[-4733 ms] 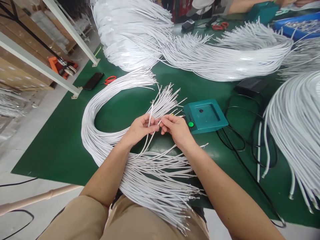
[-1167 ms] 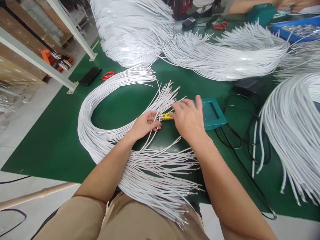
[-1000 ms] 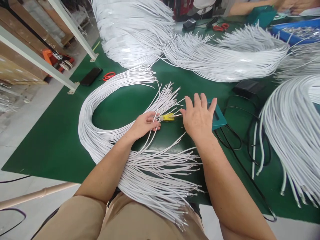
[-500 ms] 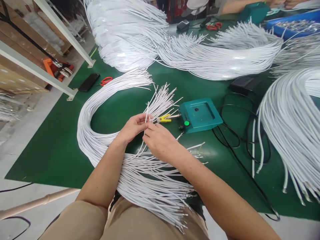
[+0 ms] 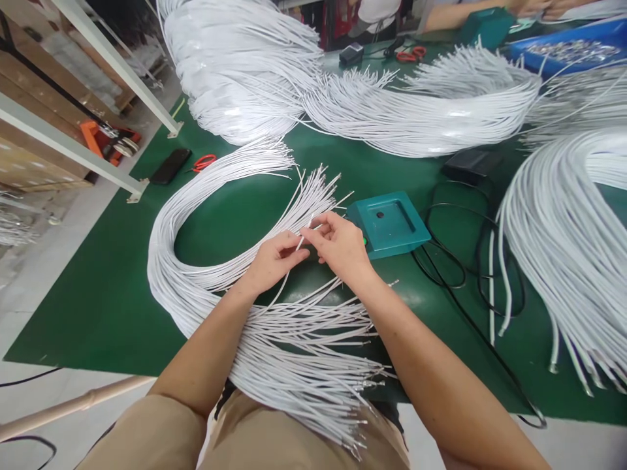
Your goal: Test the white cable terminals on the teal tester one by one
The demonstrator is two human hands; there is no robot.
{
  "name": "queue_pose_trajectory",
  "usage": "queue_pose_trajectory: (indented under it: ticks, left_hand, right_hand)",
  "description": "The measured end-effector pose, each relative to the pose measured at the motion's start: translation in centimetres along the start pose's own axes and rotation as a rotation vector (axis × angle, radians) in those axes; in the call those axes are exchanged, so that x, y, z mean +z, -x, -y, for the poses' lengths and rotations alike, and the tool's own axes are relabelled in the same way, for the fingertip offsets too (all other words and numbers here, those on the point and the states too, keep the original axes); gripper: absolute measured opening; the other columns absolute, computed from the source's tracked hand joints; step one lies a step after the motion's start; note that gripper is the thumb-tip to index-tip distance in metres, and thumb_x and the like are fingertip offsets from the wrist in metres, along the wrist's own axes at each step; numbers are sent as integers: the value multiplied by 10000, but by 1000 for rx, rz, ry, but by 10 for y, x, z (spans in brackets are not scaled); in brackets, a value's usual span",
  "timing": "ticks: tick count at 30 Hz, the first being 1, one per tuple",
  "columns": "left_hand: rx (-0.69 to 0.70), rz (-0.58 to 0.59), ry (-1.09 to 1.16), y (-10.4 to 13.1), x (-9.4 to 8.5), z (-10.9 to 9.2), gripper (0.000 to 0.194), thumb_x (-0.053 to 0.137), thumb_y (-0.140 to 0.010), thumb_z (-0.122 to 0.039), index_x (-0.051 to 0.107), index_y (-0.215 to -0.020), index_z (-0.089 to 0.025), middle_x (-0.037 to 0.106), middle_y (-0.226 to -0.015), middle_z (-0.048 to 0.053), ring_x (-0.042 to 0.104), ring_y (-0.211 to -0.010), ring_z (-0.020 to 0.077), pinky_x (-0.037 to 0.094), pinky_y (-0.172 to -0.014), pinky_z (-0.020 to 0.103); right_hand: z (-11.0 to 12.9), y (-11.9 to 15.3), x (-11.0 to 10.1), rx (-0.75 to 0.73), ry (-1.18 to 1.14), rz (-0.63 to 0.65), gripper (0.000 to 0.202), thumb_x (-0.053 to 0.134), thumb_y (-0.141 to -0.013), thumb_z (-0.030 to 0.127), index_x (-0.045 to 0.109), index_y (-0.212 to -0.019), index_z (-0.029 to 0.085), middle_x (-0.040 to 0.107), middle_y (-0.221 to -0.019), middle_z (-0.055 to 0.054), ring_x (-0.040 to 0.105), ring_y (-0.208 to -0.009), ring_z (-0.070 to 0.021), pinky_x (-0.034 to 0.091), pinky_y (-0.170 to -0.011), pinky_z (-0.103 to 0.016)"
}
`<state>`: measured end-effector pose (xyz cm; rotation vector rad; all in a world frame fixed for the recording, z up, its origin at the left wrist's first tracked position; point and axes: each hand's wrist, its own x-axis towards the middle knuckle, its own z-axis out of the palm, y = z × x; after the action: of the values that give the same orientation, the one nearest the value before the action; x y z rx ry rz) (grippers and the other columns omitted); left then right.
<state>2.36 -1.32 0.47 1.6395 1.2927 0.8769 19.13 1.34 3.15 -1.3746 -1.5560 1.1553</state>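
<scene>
A single white cable [image 5: 300,242] runs up from the pile and is pinched near its end by my left hand [image 5: 275,261]. My right hand [image 5: 340,243] is closed at the upper end of that cable, its thumb and forefinger together close to the left fingertips. Just behind the right hand stands a teal box-shaped device [image 5: 399,222], its green button partly covered by that hand. The device's yellow clip is hidden from view. A curved bundle of white cables [image 5: 164,251] lies around and below both hands, many ends pointing right.
Large white cable bundles [image 5: 431,124] lie across the back, with another bundle [image 5: 543,241] at the right. A black cord [image 5: 465,313] trails from the device. Red-handled scissors [image 5: 203,163] and a black phone [image 5: 170,166] lie back left. A co-worker's hands [image 5: 539,8] are beside a blue tray [image 5: 522,55].
Both hands have moved right toward the teal device, the right hand also up. The right hand now covers the yellow clip. The view has shifted slightly.
</scene>
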Motion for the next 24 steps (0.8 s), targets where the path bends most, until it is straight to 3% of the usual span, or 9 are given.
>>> queue_pose_trajectory:
  ticks: [4, 7, 14, 24]
  left_hand:
    - [-79, -4, 253, 1, 0, 1, 379, 686, -785, -351, 678, -1123, -182, 659, -925, 51, 590, -828, 151, 462, -751, 276]
    - [-75, -47, 420, -1, 1, 4, 417, 698, -780, -331, 628, -1164, -185, 669, -899, 39, 614, -797, 131, 476, -695, 237]
    - [-54, -105, 374, 0, 7, -5, 398, 735, -742, -266, 595, -1103, -169, 652, -840, 16, 623, -814, 119, 495, -792, 253]
    - [-73, -78, 379, -1, 1, -4, 305, 720, -753, -265, 623, -1024, -163, 603, -821, 9, 562, -751, 92, 455, -681, 209]
  right_hand:
    - [-6, 0, 6, -19, -190, 11, 171, 638, -751, 336, 576, -701, 185, 629, -641, 22, 498, -476, -84, 424, -506, -231]
    - [-6, 2, 9, -39, -205, 57, 169, 640, -747, 333, 584, -699, 181, 613, -623, 31, 499, -491, -82, 427, -526, -230]
    - [-4, 5, 13, -71, -155, -66, 199, 698, -701, 356, 600, -698, 182, 568, -596, 46, 488, -529, -86, 405, -542, -232]
    - [-4, 1, 7, 143, -704, 187, 213, 720, -694, 351, 637, -661, 158, 545, -586, 33, 428, -494, -64, 385, -522, -236]
